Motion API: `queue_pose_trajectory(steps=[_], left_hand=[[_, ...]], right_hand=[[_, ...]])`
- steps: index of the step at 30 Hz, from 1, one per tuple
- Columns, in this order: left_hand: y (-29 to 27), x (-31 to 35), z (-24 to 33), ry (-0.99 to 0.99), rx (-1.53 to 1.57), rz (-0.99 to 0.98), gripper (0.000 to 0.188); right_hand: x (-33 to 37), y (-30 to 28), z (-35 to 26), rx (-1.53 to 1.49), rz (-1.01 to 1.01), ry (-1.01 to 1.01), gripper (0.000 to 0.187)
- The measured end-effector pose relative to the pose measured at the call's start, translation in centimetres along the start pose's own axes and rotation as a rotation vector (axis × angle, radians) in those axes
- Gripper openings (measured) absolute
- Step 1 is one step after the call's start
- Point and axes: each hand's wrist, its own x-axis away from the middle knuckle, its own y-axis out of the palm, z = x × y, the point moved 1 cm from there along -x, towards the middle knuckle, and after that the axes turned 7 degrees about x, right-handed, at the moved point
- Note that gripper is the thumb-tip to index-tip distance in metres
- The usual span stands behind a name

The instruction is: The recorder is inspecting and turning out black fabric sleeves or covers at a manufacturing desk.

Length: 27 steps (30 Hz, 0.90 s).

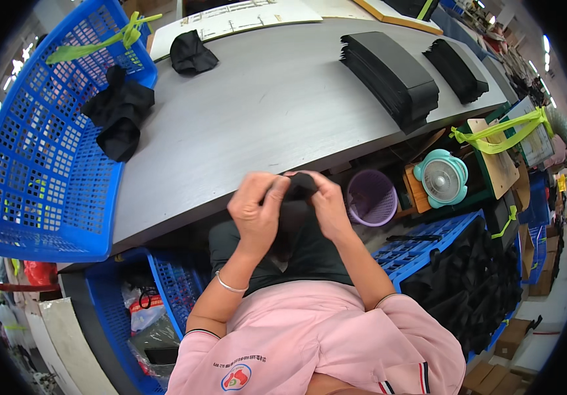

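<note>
Pinching black cloth [302, 186] mid-dial between left hand [257, 205] and right hand [329, 204], clamped on it close together, by the near edge of the table [244, 112]. Facing, on the table, a black stack [392, 72] at one o'clock and a smaller stack [458, 69] at two. Flanked by a blue basket [47, 242] toward ten, a purple bin [383, 205] and fan [443, 179] at three.

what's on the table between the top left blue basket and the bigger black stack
A black cloth, close to the basket, then bare table up to the stack, in the head view.
</note>
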Motion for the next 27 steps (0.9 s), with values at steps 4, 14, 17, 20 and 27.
queue_pose_trajectory(steps=[4,14,17,20,27], left_hand=[[-1.0,-1.6,-1.9,0.037,-0.092,0.115,0.01],[0.0,4.9,-3.6,-1.415,1.339,-0.067,0.042],[-0.3,7.8,-4.7,-1.345,1.579,-0.373,0.035],[-0.3,10.9,-6.7,-1.111,1.46,-0.737,0.04],[0.6,12.9,-10.6,-1.033,1.3,-0.974,0.047]], right_hand=[[3.6,-0.2,2.0,-0.189,-0.303,0.254,0.024],[-0.3,-1.4,0.1,-0.306,-0.098,0.059,0.013],[-0.6,-0.3,2.8,0.019,0.041,0.057,0.008],[1.0,1.8,5.0,0.155,-0.052,-0.062,0.008],[3.0,5.0,4.3,0.361,-0.148,-0.098,0.021]])
